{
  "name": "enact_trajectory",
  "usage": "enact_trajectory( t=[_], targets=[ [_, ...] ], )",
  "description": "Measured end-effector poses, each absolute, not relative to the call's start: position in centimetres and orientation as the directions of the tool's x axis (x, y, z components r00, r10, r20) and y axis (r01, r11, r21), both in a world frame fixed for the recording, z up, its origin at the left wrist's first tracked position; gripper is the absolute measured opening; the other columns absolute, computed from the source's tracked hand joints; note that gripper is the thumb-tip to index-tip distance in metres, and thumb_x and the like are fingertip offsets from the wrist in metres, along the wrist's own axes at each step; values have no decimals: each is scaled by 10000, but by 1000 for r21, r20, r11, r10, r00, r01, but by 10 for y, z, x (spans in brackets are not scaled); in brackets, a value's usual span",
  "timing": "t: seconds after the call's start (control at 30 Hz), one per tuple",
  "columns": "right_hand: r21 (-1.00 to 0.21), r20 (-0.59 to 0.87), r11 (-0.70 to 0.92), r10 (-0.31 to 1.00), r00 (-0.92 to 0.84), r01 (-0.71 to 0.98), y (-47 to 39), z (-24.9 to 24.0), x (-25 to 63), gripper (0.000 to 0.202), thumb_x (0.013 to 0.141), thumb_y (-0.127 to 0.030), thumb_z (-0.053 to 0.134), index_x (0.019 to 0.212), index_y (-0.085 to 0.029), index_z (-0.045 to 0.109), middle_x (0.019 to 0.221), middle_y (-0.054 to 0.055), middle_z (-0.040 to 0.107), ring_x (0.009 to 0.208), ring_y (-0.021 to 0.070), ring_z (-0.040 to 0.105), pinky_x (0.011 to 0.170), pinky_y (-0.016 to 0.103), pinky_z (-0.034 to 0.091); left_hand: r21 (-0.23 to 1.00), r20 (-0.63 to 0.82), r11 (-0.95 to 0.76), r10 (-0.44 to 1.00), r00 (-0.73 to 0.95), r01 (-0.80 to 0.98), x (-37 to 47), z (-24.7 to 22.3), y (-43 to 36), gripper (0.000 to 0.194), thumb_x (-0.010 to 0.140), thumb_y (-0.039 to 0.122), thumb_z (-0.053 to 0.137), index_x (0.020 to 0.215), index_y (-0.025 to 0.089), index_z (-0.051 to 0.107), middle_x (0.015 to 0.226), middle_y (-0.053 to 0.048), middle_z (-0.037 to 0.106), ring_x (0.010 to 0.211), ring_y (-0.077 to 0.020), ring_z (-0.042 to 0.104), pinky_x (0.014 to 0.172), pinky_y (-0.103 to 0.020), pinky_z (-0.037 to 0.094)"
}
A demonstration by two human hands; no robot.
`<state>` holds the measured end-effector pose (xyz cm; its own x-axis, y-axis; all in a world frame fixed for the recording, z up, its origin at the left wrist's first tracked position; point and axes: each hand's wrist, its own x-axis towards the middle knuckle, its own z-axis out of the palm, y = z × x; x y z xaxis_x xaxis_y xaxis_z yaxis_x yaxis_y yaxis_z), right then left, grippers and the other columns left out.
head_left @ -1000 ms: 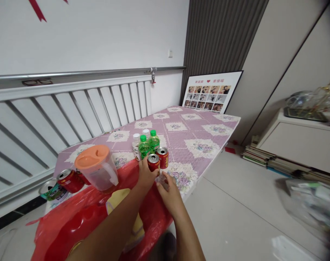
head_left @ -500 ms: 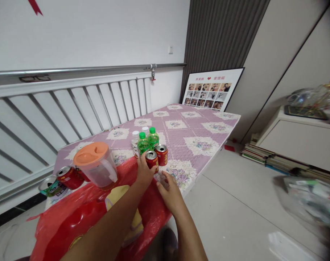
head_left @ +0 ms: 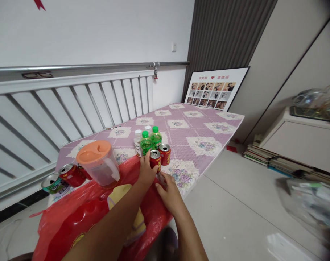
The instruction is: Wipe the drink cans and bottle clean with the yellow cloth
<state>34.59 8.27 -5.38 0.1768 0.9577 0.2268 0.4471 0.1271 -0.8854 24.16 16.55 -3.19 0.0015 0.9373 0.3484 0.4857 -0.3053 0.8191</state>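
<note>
My left hand (head_left: 148,170) has its fingers wrapped round the nearer red can (head_left: 155,159), which stands upright at the edge of a red plastic bag (head_left: 127,170). Just right of it, my right hand (head_left: 167,190) is low by the table edge, fingers apart and curved; a clear thing near its fingertips is too indistinct to name. A second red can (head_left: 165,154) stands behind the held one. Beyond are two green-capped bottles (head_left: 146,144) and two white-capped bottles (head_left: 138,143). A yellow cloth (head_left: 118,195) lies under my left forearm.
An orange-lidded pitcher (head_left: 101,166) stands left on the flowered tablecloth (head_left: 178,124). Farther left lie red cans (head_left: 72,175) and a green can (head_left: 54,184). A red tray (head_left: 80,221) is at the near left. A radiator (head_left: 72,105) runs behind the table.
The whole view has shifted slightly. My left hand stays on the nearer can. My right hand's fingers have come a little closer to the can's base.
</note>
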Motion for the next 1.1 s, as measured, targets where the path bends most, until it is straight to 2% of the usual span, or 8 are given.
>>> enact_trajectory(
  t=[0.2,0.33,0.47,0.67,0.8,0.9,1.0,1.1],
  targets=[
    [-873,236,150,963,133,465,88,-55,342,490,772,-269,563,1245,-143,569,1245,141,590,1192,250,542,1065,425,399,824,335,-281,942,-23,493,236,-24,159,820,690,67,624,1428,200,294,1399,-135,404,1359,-300,357,1144,-462,296],
    [-870,251,183,963,93,457,93,-55,336,489,779,-295,536,1243,-142,568,1254,149,592,1209,265,533,1068,463,387,789,423,-375,906,12,486,222,-3,136,736,713,62,584,1398,166,336,1410,-154,397,1366,-293,339,1165,-474,268],
    [-865,250,187,965,77,466,97,-55,326,476,778,-346,544,1218,-171,591,1253,132,613,1200,265,553,1070,467,385,732,498,-500,856,137,464,193,19,89,603,739,78,584,1313,209,455,1364,-128,445,1331,-282,391,1141,-478,328],
    [-871,210,181,978,13,457,99,-55,308,507,796,-422,518,1224,-162,594,1247,146,640,1158,275,600,1033,452,433,670,433,-524,851,296,526,116,23,20,470,777,74,571,1184,310,571,1329,-79,513,1255,-252,496,1049,-431,461],
    [-857,174,146,985,11,494,100,-57,300,503,787,-451,515,1184,-162,622,1097,134,709,991,272,678,914,427,508,625,472,-485,859,199,611,53,11,13,391,792,100,561,1101,332,619,1160,-52,626,1131,-250,587,953,-396,530],
    [-839,172,141,985,10,525,101,-57,296,460,781,-449,511,1137,-194,651,964,90,739,878,259,703,826,402,534,556,491,-405,865,107,726,7,11,28,327,800,138,552,1059,319,635,1122,-46,656,1112,-254,597,991,-425,498],
    [-833,164,135,986,6,537,101,-55,292,439,759,-445,516,1089,-205,679,902,76,746,821,256,709,773,390,546,458,488,-316,871,62,831,-29,23,55,337,808,178,538,1125,272,601,1167,-78,640,1132,-260,578,1016,-461,460],
    [-827,147,122,989,2,548,102,-52,288,472,735,-457,511,1072,-181,691,914,95,747,845,270,710,797,405,548,378,428,-230,902,51,897,-51,39,88,405,775,154,551,1170,243,580,1227,-94,618,1198,-262,534,1066,-453,399]
  ],
)
